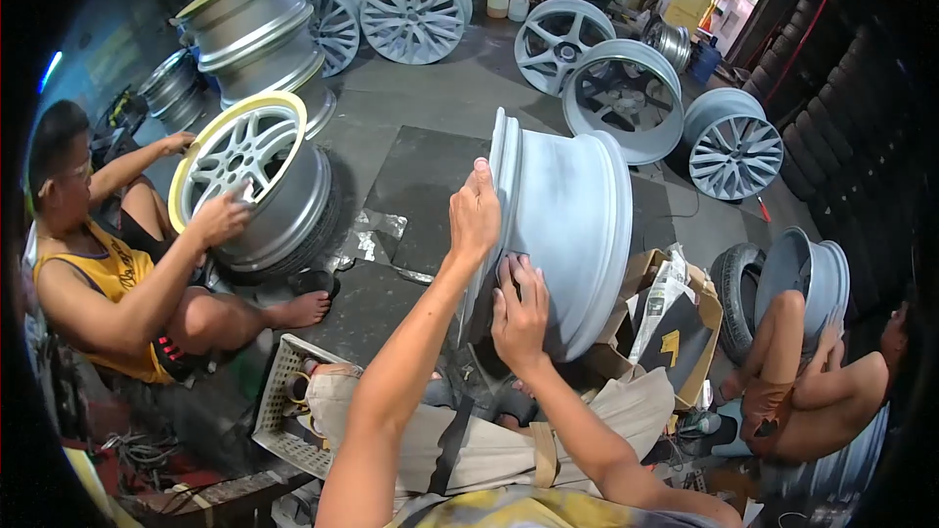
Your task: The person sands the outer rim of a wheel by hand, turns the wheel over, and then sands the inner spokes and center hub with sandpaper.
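A wheel rim [567,225] with a matte pale grey coat stands on edge in front of me, its barrel turned to the right. My left hand [476,213] is closed over the near flange, thumb pointing up; the fingers behind it are hidden. Lower down, my right hand [521,315] presses bent fingers against the barrel beside that flange. Under those fingertips is a small dark grey piece [509,276] that looks like sandpaper, mostly covered by the hand.
To the left a person [117,284] works on a yellow-lipped rim [240,161] resting on a tire. Another person [812,381] sits at right by a grey rim [797,279]. A cardboard box [709,308] and plastic crate [279,406] flank my legs. Several rims stand behind.
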The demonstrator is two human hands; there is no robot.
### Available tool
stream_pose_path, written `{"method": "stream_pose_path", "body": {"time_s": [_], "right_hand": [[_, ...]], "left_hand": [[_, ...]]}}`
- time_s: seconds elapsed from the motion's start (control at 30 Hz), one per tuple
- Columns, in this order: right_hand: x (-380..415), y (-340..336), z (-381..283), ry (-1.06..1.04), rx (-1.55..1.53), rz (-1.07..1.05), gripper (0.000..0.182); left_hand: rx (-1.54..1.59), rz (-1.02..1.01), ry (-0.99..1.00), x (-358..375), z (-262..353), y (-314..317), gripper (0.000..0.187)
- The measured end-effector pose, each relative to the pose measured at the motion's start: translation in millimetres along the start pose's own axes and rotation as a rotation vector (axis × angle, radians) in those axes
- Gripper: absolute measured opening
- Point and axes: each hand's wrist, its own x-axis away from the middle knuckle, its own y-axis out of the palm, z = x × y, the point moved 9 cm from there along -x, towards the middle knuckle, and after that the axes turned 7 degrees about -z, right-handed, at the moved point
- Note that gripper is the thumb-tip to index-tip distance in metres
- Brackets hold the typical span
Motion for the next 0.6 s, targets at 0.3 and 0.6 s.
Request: {"method": "stream_pose_path", "body": {"time_s": [0.3, 0.6], "right_hand": [[-232.6, 39.9, 86.2, 0.060, -0.141, -0.182, 0.033], [-150.4, -3.4, 15.4, -0.101, -0.416, 0.092, 0.032]], "left_hand": [[-0.016, -0.111, -0.007, 45.9, -7.1, -10.6, 0.075], [0.281, -0.173, -0.121, -7.3, -28.0, 6.7, 0.098]]}}
